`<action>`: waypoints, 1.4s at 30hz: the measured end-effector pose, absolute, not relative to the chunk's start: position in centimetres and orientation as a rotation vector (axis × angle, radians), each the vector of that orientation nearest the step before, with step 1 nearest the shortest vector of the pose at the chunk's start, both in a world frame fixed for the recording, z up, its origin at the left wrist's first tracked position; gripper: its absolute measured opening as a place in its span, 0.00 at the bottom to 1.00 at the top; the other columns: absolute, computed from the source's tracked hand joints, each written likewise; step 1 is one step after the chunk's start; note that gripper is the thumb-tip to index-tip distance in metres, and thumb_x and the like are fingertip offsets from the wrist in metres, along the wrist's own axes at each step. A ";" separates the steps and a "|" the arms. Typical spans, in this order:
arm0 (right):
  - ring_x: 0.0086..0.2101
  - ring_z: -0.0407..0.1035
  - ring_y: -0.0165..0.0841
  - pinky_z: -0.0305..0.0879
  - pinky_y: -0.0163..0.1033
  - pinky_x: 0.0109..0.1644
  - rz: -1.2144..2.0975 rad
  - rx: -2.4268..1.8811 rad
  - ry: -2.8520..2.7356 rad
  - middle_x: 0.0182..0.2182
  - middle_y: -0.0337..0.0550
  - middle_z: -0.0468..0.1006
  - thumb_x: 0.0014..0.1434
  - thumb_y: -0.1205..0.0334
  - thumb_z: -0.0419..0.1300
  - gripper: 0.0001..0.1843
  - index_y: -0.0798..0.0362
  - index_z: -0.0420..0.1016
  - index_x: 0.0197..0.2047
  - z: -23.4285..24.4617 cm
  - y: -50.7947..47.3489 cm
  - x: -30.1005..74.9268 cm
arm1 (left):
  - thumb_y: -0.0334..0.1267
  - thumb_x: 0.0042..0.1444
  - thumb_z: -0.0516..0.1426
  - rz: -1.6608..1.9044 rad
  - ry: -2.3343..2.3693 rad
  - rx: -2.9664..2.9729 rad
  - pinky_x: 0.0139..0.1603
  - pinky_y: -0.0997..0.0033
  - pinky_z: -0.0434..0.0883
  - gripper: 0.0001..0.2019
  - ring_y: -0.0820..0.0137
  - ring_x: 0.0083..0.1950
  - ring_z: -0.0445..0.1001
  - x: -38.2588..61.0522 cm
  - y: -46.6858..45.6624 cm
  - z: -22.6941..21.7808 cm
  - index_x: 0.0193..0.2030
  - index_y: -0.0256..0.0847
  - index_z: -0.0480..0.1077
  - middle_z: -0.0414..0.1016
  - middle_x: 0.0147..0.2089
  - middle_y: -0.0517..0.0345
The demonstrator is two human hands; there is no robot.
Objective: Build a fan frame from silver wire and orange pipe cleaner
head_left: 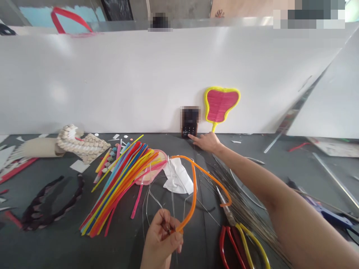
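Note:
In the lower middle, my left hand (pixel 162 239) pinches an orange pipe cleaner (pixel 193 186), together with thin bare wires bent into a loose loop. The pipe cleaner arches up from my fingers and bends down to the right. Across the table, my right hand (pixel 206 142) reaches with its index finger stretched out to the lower screen of a phone (pixel 189 125). That phone leans upright against the white panel; a keypad-like display shows on it. Nothing is held in the right hand. Just beyond it stands a pink hand fan (pixel 223 105) with a yellow fuzzy rim.
A bundle of coloured pipe cleaners (pixel 120 186) lies left of my left hand, over a pink paddle shape. White tissue (pixel 179 175) sits behind it. Red-and-yellow-handled pliers (pixel 232 220) and a sheaf of straight wires (pixel 246 209) lie right. A white panel (pixel 134 82) spans the back.

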State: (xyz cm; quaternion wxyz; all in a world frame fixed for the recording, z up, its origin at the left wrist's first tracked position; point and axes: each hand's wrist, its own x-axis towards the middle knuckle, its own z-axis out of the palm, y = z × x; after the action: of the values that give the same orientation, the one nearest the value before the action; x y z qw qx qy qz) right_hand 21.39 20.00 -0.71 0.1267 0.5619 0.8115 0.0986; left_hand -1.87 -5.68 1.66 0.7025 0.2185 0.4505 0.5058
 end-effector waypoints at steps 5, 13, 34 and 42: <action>0.38 0.71 0.45 0.52 0.45 0.40 0.306 1.636 2.380 0.40 0.53 0.77 0.64 0.45 0.37 0.30 0.38 0.35 0.67 -0.1 20.3 20.8 | 0.35 0.36 0.67 1.115 0.996 0.498 0.17 0.81 0.59 0.21 0.80 0.19 0.60 -2.0 -5.7 1.5 0.28 0.42 0.56 0.64 0.21 0.67; 0.40 0.71 0.46 0.48 0.46 0.42 0.332 1.743 2.347 0.41 0.57 0.77 0.65 0.46 0.35 0.31 0.43 0.31 0.67 0.9 21.1 19.3 | 0.36 0.36 0.67 1.130 0.992 0.496 0.17 0.82 0.59 0.22 0.80 0.19 0.61 -2.1 -5.6 1.3 0.29 0.42 0.56 0.64 0.22 0.68; 0.40 0.71 0.43 0.49 0.44 0.42 0.277 1.665 2.359 0.42 0.54 0.77 0.64 0.45 0.40 0.31 0.40 0.35 0.67 0.0 20.3 19.4 | 0.37 0.36 0.68 1.111 0.969 0.502 0.16 0.82 0.58 0.23 0.81 0.19 0.60 -2.0 -5.6 1.2 0.28 0.41 0.55 0.64 0.21 0.67; 0.39 0.71 0.43 0.47 0.46 0.43 0.306 1.672 2.375 0.42 0.54 0.77 0.64 0.45 0.40 0.30 0.40 0.37 0.67 -0.2 20.2 19.3 | 0.38 0.35 0.68 1.132 0.989 0.506 0.16 0.82 0.58 0.23 0.81 0.18 0.60 -2.0 -5.6 1.0 0.28 0.41 0.55 0.64 0.21 0.68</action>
State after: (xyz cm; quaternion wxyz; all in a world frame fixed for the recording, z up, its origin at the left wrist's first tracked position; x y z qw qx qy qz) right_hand 19.26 20.16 -0.19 0.1102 0.5690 0.8082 0.1040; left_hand -1.97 -5.57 1.02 0.7017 0.2272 0.4443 0.5086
